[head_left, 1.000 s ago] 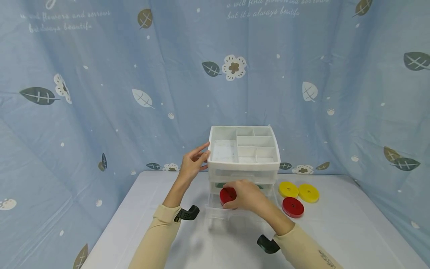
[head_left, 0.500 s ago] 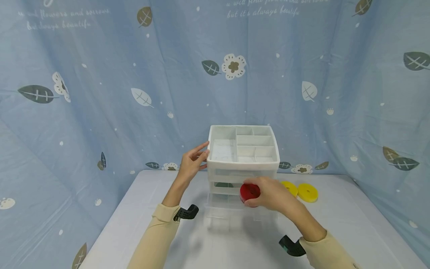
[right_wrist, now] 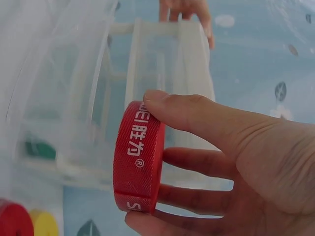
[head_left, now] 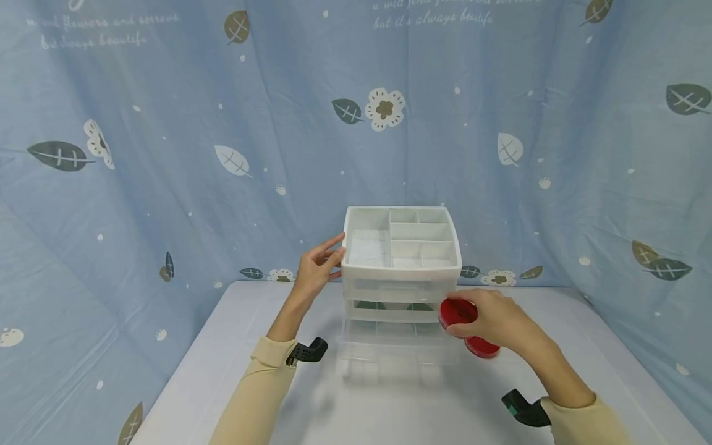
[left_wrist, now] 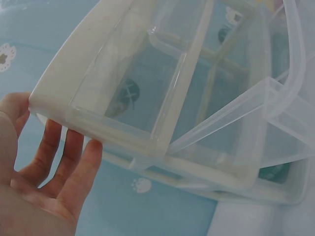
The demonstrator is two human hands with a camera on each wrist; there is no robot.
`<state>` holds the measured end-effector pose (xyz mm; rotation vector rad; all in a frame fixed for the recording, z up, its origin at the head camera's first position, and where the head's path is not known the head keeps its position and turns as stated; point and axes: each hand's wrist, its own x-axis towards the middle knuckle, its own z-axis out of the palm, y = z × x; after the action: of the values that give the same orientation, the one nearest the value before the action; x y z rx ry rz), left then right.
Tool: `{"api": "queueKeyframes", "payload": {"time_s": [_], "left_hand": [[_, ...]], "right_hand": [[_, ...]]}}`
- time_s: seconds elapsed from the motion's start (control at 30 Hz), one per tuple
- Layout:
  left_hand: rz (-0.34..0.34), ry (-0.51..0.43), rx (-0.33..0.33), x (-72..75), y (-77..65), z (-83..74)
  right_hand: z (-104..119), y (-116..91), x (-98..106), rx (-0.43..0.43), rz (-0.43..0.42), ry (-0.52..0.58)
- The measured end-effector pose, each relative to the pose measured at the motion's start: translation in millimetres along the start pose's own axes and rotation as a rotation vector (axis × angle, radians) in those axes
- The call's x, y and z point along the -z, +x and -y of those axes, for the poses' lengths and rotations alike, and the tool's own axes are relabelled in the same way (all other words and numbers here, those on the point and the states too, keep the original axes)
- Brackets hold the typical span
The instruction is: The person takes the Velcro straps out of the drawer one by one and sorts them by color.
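Observation:
My right hand (head_left: pixel 495 318) pinches a red roll of strap tape (right_wrist: pixel 138 157) between thumb and fingers, with white lettering on its rim. It hangs just right of a white drawer unit (head_left: pixel 402 275) that has clear drawers and a divided top tray. A clear lower drawer (head_left: pixel 400 355) is pulled out toward me. My left hand (head_left: pixel 316 269) rests its fingertips against the unit's left side, as the left wrist view also shows. Partly behind the right hand, a second red roll (head_left: pixel 483 347) lies on the table.
In the right wrist view, a yellow roll (right_wrist: pixel 44 223) shows beside a red one at the lower left. A green patch (right_wrist: pixel 39 148) appears through the clear plastic; what it is I cannot tell. A blue patterned curtain (head_left: pixel 289 123) hangs behind the white table (head_left: pixel 239 309).
My right hand has lifted the red roll out from over the pulled-out drawer and carried it right, now covering the yellow rolls in the head view. My left hand stays on the unit.

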<state>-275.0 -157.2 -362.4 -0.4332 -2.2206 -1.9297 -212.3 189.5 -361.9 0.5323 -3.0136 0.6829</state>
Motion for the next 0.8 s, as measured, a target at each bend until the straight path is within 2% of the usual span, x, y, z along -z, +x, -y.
{"api": "queueKeyframes", "payload": {"time_s": [0.23, 0.47, 0.8], "left_hand": [[0.004, -0.001, 0.01, 0.5, -0.2, -1.3], [-0.022, 0.016, -0.027, 2.8, 11.3, 26.5], [-0.02, 0.012, -0.016, 3.4, 13.1, 26.1]], "right_hand": [[-39, -2, 2, -0.063, -0.012, -0.033], [-80, -1, -6, -0.163, 0.005, -0.052], [-125, 2, -21, -0.28, 0.017, -0.101]]}}
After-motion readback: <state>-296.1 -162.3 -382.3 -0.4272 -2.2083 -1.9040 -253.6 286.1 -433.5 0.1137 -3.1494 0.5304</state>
